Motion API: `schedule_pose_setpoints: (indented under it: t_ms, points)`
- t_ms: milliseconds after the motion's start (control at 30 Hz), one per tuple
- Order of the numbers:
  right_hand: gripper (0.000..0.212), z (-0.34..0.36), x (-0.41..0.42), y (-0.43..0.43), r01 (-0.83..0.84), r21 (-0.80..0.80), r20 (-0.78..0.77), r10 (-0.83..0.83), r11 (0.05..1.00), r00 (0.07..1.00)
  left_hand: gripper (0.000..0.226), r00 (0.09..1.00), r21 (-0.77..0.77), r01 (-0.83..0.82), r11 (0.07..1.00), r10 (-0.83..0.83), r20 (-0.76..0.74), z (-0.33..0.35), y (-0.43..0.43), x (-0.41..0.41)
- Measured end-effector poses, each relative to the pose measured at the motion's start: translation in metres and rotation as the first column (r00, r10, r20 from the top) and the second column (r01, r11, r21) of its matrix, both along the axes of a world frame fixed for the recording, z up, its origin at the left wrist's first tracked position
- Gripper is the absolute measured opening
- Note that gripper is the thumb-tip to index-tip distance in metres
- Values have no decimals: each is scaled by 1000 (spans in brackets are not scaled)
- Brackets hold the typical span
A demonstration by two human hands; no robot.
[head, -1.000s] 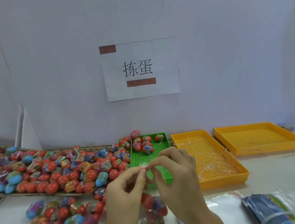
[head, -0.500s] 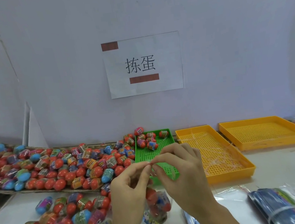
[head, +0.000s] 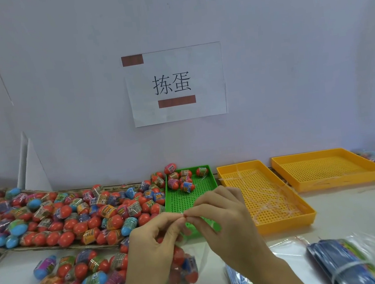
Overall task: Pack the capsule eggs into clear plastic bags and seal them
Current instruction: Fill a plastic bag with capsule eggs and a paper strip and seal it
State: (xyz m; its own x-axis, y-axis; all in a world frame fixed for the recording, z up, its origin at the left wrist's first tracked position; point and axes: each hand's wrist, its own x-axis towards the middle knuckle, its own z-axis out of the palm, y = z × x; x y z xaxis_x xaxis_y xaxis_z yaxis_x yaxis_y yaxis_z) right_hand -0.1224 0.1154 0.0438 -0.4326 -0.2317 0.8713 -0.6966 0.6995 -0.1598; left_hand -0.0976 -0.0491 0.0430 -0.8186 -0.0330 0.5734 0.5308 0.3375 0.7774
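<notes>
My left hand (head: 153, 241) and my right hand (head: 223, 217) meet fingertip to fingertip above the table and pinch the top edge of a clear plastic bag (head: 185, 270). The bag hangs below them with several capsule eggs inside, partly hidden by my left wrist. A big heap of red, blue and pink capsule eggs (head: 73, 215) lies on a cardboard sheet at the left. More loose eggs (head: 75, 276) lie on the table in front of it. A green tray (head: 201, 191) behind my hands holds a few eggs at its far end.
Two yellow perforated trays (head: 265, 193) (head: 325, 168) stand to the right of the green one; the nearer holds thin clear strips. Flat clear bags (head: 287, 249) and a banded blue packet stack (head: 345, 261) lie at the lower right. A white wall with a paper sign (head: 175, 84) closes the back.
Both hands have stayed pinched on the bag's top edge, fingertips drawn a little closer together. The camera has shifted slightly; the trays and eggs have not moved.
</notes>
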Motion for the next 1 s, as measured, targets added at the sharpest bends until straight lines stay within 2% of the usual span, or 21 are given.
schedule_pose_setpoints:
  t_ms: [67, 167, 300, 500, 633, 733, 833, 1000]
  points:
    - [10, -1, 0, 0, 9, -3, 12, -9, 1000, 1000, 25, 1000, -42, 12, 999, -12, -9, -2, 0, -1]
    - [16, -2, 0, -1, 22, -32, 29, -21, 999, 999, 51, 999, -90, 39, 995, -40, -8, -6, -1, -2]
    - [14, -4, 1, -4, -6, -15, 31, 7, 1000, 999, 68, 996, -141, -24, 990, 11, -93, -8, -3, -4]
    - [18, -4, 0, -5, -54, -3, 38, 54, 999, 998, 41, 982, -175, -103, 979, 72, -173, -10, -3, -6]
    - [14, -3, 1, -4, -92, -5, 83, 92, 996, 992, 19, 970, -264, -150, 953, 89, -228, -12, -1, -7]
    - [14, -2, 4, -3, -161, -50, 180, 167, 986, 969, 16, 956, -326, -174, 929, 80, -284, -10, 1, -4]
    - [9, -1, 6, -3, -172, -72, 177, 183, 982, 967, 27, 950, -341, -164, 925, 55, -308, -6, 2, 1]
    - [10, 1, 7, -2, -167, -66, 160, 176, 984, 971, 28, 947, -353, -157, 922, 40, -318, -7, 2, 1]
